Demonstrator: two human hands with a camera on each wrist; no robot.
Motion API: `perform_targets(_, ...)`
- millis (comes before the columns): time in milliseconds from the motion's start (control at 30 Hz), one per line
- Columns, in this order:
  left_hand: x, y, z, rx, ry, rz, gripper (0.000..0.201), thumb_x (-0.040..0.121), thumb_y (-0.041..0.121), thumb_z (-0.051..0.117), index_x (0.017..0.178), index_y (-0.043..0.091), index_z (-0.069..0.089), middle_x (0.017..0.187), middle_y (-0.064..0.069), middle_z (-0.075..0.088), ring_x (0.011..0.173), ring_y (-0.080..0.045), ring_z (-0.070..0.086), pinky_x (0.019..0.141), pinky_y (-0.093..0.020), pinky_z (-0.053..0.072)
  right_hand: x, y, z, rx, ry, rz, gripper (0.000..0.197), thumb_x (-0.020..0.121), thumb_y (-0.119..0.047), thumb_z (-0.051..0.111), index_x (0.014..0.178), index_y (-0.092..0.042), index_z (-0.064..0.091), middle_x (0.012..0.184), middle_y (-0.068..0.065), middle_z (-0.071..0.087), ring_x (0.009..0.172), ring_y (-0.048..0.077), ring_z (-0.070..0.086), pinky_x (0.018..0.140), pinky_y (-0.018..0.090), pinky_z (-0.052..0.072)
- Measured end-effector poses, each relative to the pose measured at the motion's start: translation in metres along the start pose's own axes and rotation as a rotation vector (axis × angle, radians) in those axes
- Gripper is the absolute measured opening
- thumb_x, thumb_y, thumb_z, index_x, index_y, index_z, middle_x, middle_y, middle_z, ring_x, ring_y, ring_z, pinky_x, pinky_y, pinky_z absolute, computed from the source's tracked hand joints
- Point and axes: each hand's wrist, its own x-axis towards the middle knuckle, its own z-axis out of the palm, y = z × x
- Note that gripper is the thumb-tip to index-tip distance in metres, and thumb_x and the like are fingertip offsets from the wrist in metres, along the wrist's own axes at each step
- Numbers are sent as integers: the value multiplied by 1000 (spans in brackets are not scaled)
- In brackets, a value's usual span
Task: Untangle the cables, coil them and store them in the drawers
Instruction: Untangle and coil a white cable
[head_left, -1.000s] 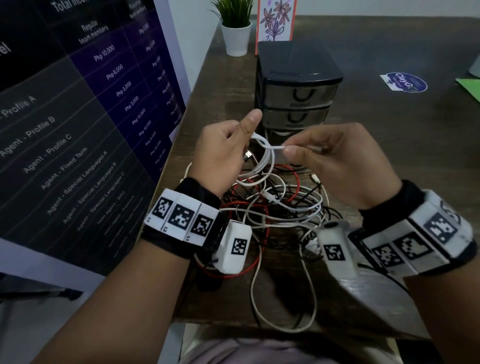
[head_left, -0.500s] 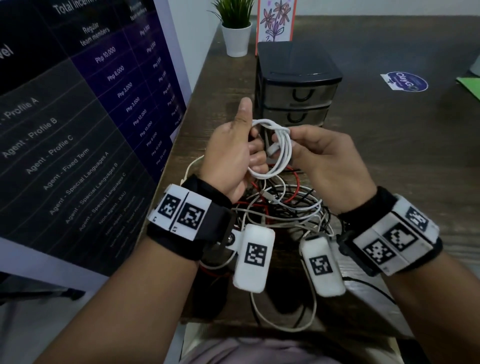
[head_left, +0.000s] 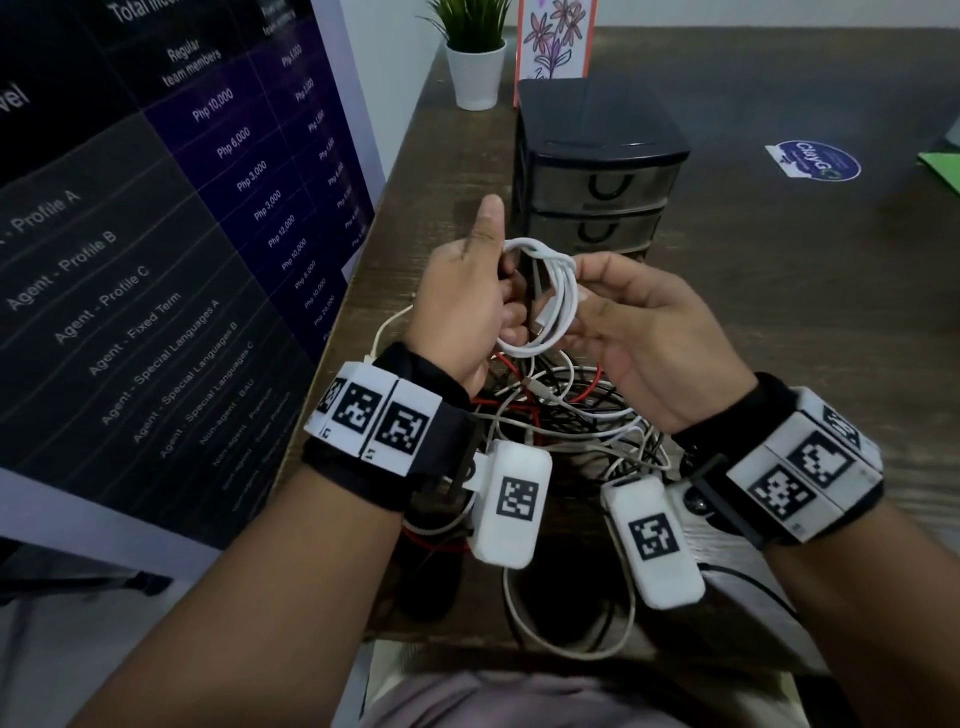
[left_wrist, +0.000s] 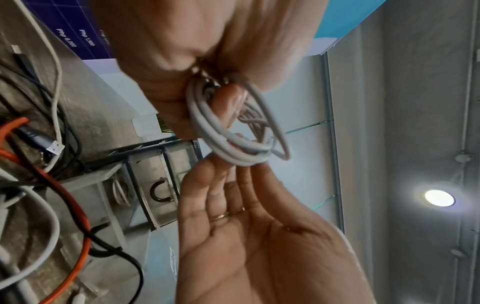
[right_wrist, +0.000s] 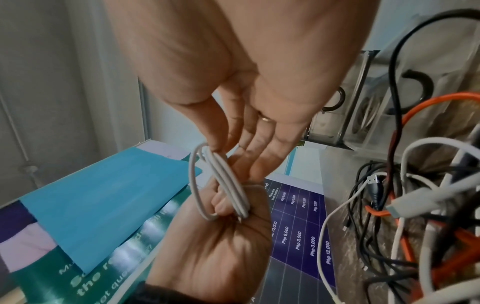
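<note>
1. Landmark: one black drawer unit (head_left: 597, 156) stands on the brown table (head_left: 779, 312). Two closed drawer fronts, each with one dark U-shaped handle, show in the head view; the wrist views show a lower drawer with a pale coil behind its clear front.
2. One white coiled cable (head_left: 550, 296) is held in the air just in front of the drawer unit, between the two hands. It is wound in several loops; the exact number cannot be counted.
3. The left hand (head_left: 467, 306) is clamped on the coil's left side: its fingers curl through the loops, and its thumb points up.
4. The right hand (head_left: 644, 332) meets the coil's right side with fingers nearly straight; its fingertips (left_wrist: 207, 164) touch the strands. One ring (left_wrist: 221, 216) shows on a finger.
5. One tangled heap of cables (head_left: 561, 415) lies on the table nearer the person than the drawer unit, below the hands. It holds white, black and orange-red strands; the count of separate cables cannot be told.
6. Behind the drawer unit stand one potted plant (head_left: 472, 57) and one flower card (head_left: 556, 41).
7. Right of the drawer unit lies one round sticker (head_left: 813, 161).
8. Left of the drawer unit stands one printed board (head_left: 156, 234).
</note>
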Motion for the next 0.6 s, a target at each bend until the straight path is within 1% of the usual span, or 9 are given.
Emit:
perform_targets(67,-1,1,1,2,6,18,51,104,45,38,63,15,41,49,1,34,33,-7,28,35,-16,23,-1,-4,0,51,-26,13,17,90,-1,50,103,-2,60,81,2,72,71,11,69,67,22,55)
perform_targets(133,-1,2,3,24,9,41,52,104,44,37,62,15,43,53,-3,37,32,-8,31,34,-15,25,-2,-7,0,95,-48,25,18,89,-2,50,105,0,58,77,-1,72,66,6,67,66,20,55)
perform_targets(200,-2,3,4,72,17,66,53,104,44,37,62,14,44,56,-8,40,34,-11,35,35,-16,26,-3,-8,0,123,-59,27,18,90,-3,51,107,1,58,77,-2,71,65,5,66,67,21,55)
perform_targets(267,-1,3,4,124,38,98,55,105,44,36,59,14,46,56,-9,42,35,-13,35,36,-19,26,-5,-10,1,134,-65,27,20,92,-6,51,109,2,57,78,-1,71,65,5,66,68,21,55)
perform_targets(333,0,2,4,169,73,145,58,105,43,35,58,13,48,55,-10,45,37,-13,39,38,-21,32,-7,-11,4,116,-65,20,25,91,-9,56,112,2,59,88,6,73,71,10,69,74,25,57)
perform_targets(400,2,1,4,220,102,199,59,105,42,35,57,12,50,59,-13,50,44,-15,46,46,-26,39,-6,-10,6,59,-50,4,33,82,-10,67,112,0,61,96,12,73,83,20,71,81,34,58)
perform_targets(467,3,0,4,255,110,234,59,106,40,34,56,12,49,56,-9,51,46,-14,47,48,-25,40,-6,-9,7,9,-39,0,39,74,-12,72,110,-3,63,97,13,73,86,24,70,87,38,57)
perform_targets(533,2,0,4,261,105,234,60,106,41,34,57,10,51,51,-5,50,43,-11,46,46,-23,39,-6,-9,8,0,-28,-4,36,76,-10,71,110,-4,62,96,12,74,86,24,71,86,38,57)
perform_targets(600,1,-1,3,226,87,222,62,106,42,34,66,1,57,53,-6,51,44,-12,47,44,-23,39,-7,-10,9,21,-3,-10,33,80,-7,67,111,-3,61,95,12,75,84,23,72,81,35,58)
